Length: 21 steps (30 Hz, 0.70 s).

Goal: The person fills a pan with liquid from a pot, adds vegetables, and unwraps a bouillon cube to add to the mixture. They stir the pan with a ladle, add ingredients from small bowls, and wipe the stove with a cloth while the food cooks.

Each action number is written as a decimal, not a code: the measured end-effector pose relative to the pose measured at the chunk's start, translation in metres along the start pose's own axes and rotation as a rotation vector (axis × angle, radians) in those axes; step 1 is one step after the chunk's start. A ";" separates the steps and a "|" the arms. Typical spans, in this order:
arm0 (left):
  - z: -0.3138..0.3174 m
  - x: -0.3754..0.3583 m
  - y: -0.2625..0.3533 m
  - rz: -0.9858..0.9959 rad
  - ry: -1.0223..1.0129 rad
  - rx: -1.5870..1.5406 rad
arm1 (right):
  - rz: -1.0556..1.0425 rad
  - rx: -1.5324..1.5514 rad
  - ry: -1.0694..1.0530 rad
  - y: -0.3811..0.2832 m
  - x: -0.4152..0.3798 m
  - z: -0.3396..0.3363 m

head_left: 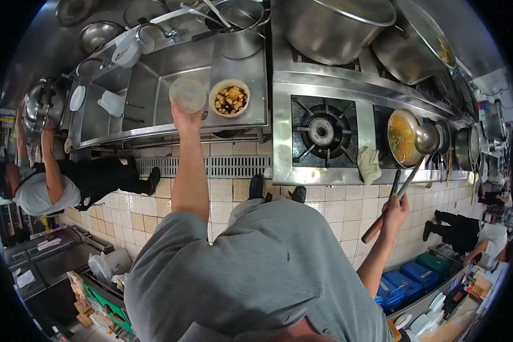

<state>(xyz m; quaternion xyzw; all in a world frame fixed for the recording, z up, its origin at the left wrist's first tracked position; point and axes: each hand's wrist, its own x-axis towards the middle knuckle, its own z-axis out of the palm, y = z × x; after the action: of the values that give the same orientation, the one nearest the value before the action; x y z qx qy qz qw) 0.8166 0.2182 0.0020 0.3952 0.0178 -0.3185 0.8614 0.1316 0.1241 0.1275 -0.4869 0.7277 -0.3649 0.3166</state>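
Note:
My left hand (186, 118) is closed on a translucent round plastic container (188, 94), held over the metal counter by the sink. Just right of it stands a white bowl (213, 106) with dark liquid, pale chunks and an orange-yellow piece. My right hand (394, 213) grips a long ladle (411, 176) with a wooden end on its handle. The ladle's head hangs at the right rim of a frying pan (391, 149), which contains orange liquid with green bits. The pan's dark handle (395, 181) points toward me, close to the ladle's shaft.
An unlit burner (322, 131) lies left of the pan, with a folded cloth (369, 165) on the stove edge. Large stockpots (336, 34) stand behind. One person (45, 188) works at far left, another (490, 239) at far right. Blue bins (419, 275) sit behind me.

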 end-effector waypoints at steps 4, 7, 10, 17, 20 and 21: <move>-0.004 -0.005 0.001 -0.028 -0.041 -0.096 | 0.157 0.476 -0.379 -0.062 -0.042 0.014; -0.015 -0.002 0.000 -0.056 -0.076 -0.223 | 0.203 0.523 -0.591 -0.119 -0.084 0.058; 0.006 -0.019 0.004 -0.042 0.000 -0.192 | 0.113 0.388 -0.876 -0.142 -0.106 0.114; 0.006 -0.011 -0.008 -0.055 -0.024 -0.158 | -0.520 -0.193 -1.035 -0.186 -0.136 0.209; 0.015 -0.019 -0.006 -0.042 -0.013 -0.156 | -0.697 -0.373 -1.031 -0.201 -0.133 0.222; 0.018 -0.022 -0.003 -0.044 -0.009 -0.161 | -0.766 -0.428 -1.043 -0.206 -0.132 0.225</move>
<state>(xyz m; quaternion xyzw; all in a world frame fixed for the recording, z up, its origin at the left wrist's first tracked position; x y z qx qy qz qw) 0.7935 0.2162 0.0185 0.3225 0.0481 -0.3366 0.8834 0.4563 0.1444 0.1949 -0.8744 0.3123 -0.0167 0.3711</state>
